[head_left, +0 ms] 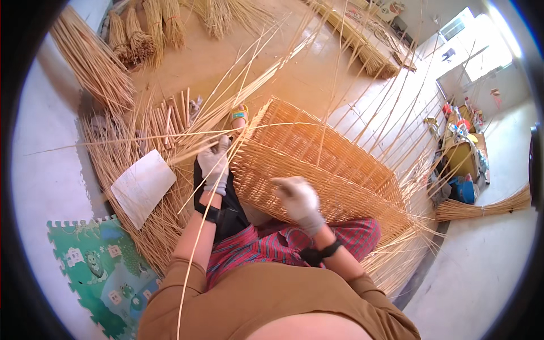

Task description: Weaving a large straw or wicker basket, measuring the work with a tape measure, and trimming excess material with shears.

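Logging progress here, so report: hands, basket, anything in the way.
Left hand among loose strands at basket's left end. Right hand by basket's near side, blurred. In the way: some strands cross the basket.

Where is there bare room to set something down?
Best is the tan floor between the straw bundles and woven basket, though stalks cross part of it. The green foam mat, between the pale wall and loose stalk heap, also has room. It is crowded around the left hand.
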{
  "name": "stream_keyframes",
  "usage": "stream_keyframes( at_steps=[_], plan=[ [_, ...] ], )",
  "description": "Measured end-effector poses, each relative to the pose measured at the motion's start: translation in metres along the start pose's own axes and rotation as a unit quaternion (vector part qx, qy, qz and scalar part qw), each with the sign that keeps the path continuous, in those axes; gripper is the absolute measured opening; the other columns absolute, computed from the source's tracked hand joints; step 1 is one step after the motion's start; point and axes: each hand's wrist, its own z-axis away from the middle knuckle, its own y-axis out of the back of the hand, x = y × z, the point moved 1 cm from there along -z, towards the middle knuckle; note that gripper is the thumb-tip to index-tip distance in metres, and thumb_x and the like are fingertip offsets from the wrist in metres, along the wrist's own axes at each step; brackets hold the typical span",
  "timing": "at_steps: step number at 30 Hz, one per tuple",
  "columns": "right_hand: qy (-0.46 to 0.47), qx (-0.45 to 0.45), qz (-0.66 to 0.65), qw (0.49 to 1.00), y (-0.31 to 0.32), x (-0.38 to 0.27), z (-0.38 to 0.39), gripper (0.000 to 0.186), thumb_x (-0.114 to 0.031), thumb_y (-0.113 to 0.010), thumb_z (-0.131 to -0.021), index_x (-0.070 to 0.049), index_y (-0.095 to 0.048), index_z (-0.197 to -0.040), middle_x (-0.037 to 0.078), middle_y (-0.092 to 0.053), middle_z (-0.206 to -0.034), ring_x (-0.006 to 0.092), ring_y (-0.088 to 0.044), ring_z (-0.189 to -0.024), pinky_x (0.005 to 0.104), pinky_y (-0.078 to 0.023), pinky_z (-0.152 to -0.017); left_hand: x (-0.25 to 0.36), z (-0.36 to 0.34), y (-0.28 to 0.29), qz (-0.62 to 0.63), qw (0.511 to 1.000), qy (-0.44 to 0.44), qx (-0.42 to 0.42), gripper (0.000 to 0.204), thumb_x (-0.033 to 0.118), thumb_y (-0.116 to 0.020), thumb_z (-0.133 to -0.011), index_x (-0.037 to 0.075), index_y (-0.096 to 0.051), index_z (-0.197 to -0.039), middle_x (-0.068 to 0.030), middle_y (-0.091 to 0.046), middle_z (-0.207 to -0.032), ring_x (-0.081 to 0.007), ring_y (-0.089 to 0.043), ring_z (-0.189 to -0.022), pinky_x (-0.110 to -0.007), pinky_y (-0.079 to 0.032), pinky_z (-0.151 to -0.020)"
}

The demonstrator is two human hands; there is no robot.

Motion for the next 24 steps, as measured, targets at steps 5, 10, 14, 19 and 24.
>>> stream_keyframes(
  at_steps=[5, 10, 14, 19, 24],
  plan=[
    [0.154, -0.048, -0.015, 0.987, -0.052, -0.094, -0.081, 0.039, -0.03, -0.066, -0.09, -0.016, -0.062, -0.127, 0.012, -0.063, -0.085, 0.0334, -0.066, -0.081, 0.0448, -0.054, -0.07, -0.015, 0.028, -0.02, 0.1, 0.995, -0.002, -0.022, 0.016, 0.001, -0.064, -0.096, -0.001, -0.061, -0.111, -0.0067, -0.068, -0.098, -0.0124, -0.064, -0.084, -0.026, -0.054, -0.074],
    [0.183, -0.027, 0.117, 0.976, -0.07, -0.113, -0.078, 0.019, -0.026, -0.07, -0.087, -0.01, -0.067, -0.096, 0.012, -0.068, -0.092, 0.032, -0.067, -0.088, 0.0444, -0.053, -0.077, 0.006, 0.032, -0.003, -0.106, 0.985, -0.045, -0.129, 0.022, -0.001, -0.062, -0.095, -0.002, -0.06, -0.117, -0.0086, -0.069, -0.101, -0.0144, -0.066, -0.087, -0.027, -0.054, -0.076],
    [0.116, -0.036, 0.009, 0.993, -0.048, -0.07, -0.027, 0.018, -0.021, -0.071, -0.085, -0.01, -0.071, -0.1, 0.011, -0.071, -0.096, 0.0314, -0.067, -0.086, 0.0434, -0.054, -0.076, 0.0, 0.019, -0.021, -0.115, 0.985, -0.063, -0.113, 0.027, -0.003, -0.061, -0.094, -0.002, -0.06, -0.121, -0.0101, -0.07, -0.104, -0.016, -0.067, -0.089, -0.028, -0.055, -0.078],
    [-0.228, 0.159, -0.393, 0.876, -0.021, 0.065, 0.0, 0.023, -0.021, -0.063, -0.101, -0.003, -0.071, -0.112, 0.007, -0.074, -0.1, 0.016, -0.068, -0.088, 0.0306, -0.054, -0.069, -0.002, 0.019, -0.035, -0.189, 0.974, -0.029, -0.119, 0.039, 0.001, -0.064, -0.093, 0.001, -0.057, -0.131, -0.0155, -0.072, -0.11, -0.0229, -0.07, -0.098, -0.033, -0.055, -0.083],
    [-0.338, 0.205, -0.466, 0.792, -0.027, 0.088, -0.006, 0.023, -0.02, -0.062, -0.102, 0.0, -0.07, -0.111, 0.009, -0.072, -0.101, 0.0162, -0.067, -0.09, 0.0277, -0.054, -0.075, -0.015, -0.004, -0.029, -0.072, 0.963, 0.014, -0.259, 0.053, 0.024, -0.076, -0.092, -0.001, -0.054, -0.134, -0.0116, -0.07, -0.108, -0.0212, -0.067, -0.093, -0.033, -0.053, -0.083]
  ],
)
